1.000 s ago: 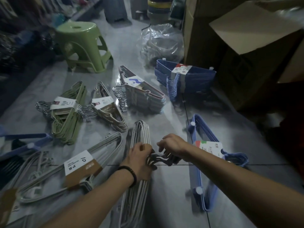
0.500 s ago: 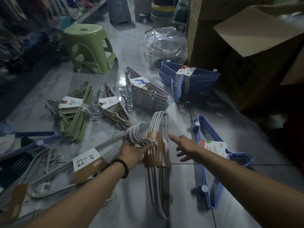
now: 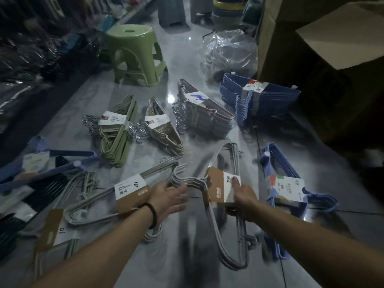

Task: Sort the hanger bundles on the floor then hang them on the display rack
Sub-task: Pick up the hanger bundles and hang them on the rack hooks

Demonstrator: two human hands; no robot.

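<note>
Right grip (image 3: 244, 197) pinches hanger bundle (image 3: 232, 154) at card sleeve (image 3: 218, 190), left grip (image 3: 168, 196) spread. Light, stiff wires; I'd hold the sleeve.

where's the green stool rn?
Head view, upper left-centre: green stool stands beyond the green hanger bundle, left of the clear plastic bag.

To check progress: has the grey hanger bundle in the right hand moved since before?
Yes: the grey hanger bundle moved right, nearer the blue bundle beside it; its hooks now point left.
</note>
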